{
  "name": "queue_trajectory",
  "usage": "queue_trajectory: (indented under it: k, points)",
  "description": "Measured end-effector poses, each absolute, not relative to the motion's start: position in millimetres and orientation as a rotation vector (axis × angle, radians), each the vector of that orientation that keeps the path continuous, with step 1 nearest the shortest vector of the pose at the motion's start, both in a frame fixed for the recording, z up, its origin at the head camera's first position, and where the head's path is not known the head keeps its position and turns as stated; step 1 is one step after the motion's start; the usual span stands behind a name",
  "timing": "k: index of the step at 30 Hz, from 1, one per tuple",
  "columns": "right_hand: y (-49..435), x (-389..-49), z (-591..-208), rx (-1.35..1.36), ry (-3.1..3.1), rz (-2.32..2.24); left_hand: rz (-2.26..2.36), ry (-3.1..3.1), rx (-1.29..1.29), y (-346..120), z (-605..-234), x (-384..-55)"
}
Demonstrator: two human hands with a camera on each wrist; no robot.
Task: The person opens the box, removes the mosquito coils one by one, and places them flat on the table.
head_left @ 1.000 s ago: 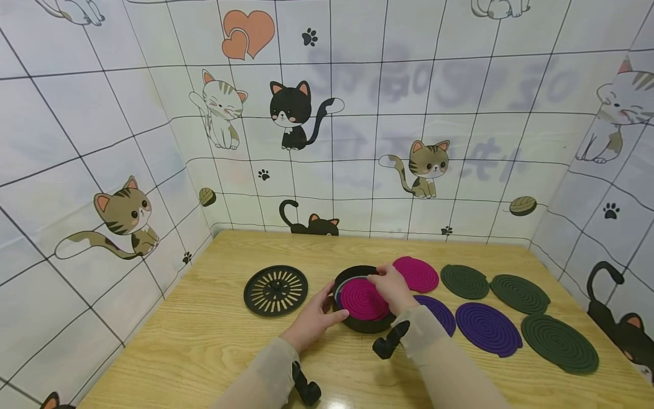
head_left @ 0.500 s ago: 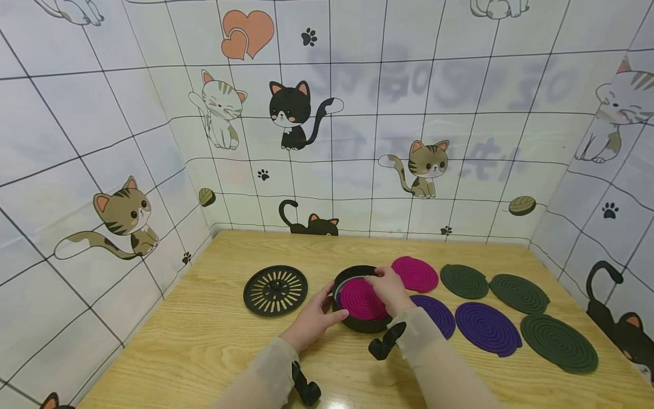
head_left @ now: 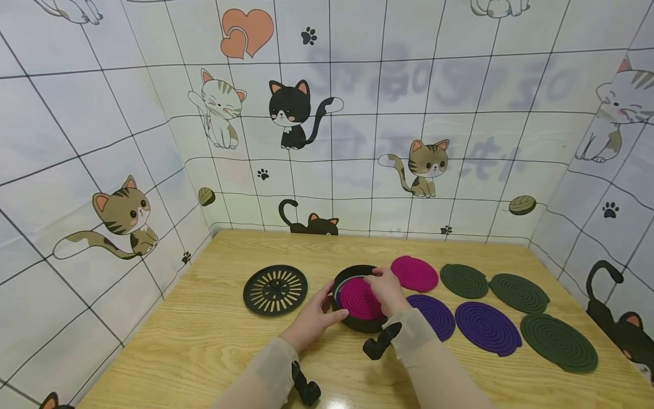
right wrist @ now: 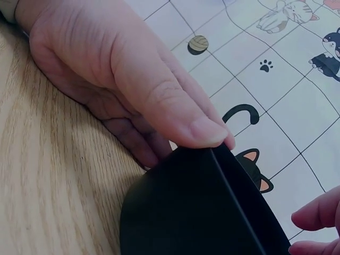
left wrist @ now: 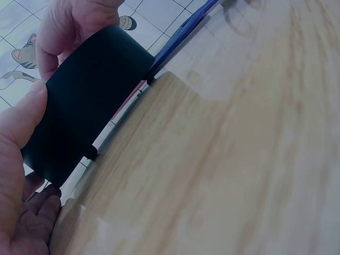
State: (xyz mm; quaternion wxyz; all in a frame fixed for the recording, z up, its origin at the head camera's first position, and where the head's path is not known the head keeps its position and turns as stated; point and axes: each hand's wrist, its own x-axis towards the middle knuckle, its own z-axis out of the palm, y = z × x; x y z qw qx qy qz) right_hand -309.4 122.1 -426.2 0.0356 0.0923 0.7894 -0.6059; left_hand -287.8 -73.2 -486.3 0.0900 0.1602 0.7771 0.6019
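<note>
In the head view a round black mosquito coil holder (head_left: 357, 326) stands on the table, with a magenta mosquito coil (head_left: 360, 299) inside it. A sliver of purple shows at that coil's left edge. My left hand (head_left: 313, 319) grips the holder's left side, its thumb on the wall in the left wrist view. From the right, my right hand (head_left: 387, 289) reaches over the rim with bent fingers at the coil's right edge, its fingertips partly hidden. Only a few right fingers (right wrist: 319, 212) show at the right wrist view's edge, beside the holder.
A slotted black lid (head_left: 276, 290) lies left of the holder. To the right lie another magenta coil (head_left: 416, 274), two purple coils, one of them the farther-right purple coil (head_left: 487, 328), and three green coils, including a large green coil (head_left: 559, 343). A cat-print sheet (head_left: 357, 142) stands behind the table.
My right hand has moved slightly left over the magenta coil, hiding more of its right edge. The left hand and the holder stay in place.
</note>
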Motion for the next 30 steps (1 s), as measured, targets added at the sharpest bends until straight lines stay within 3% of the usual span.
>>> queue_trajectory:
  k: [30]
  points:
    - [116.9,-307.5,-429.3,0.257,2.491,-1.880,1.787,2.320,0.467,-72.6,-488.6,-289.2]
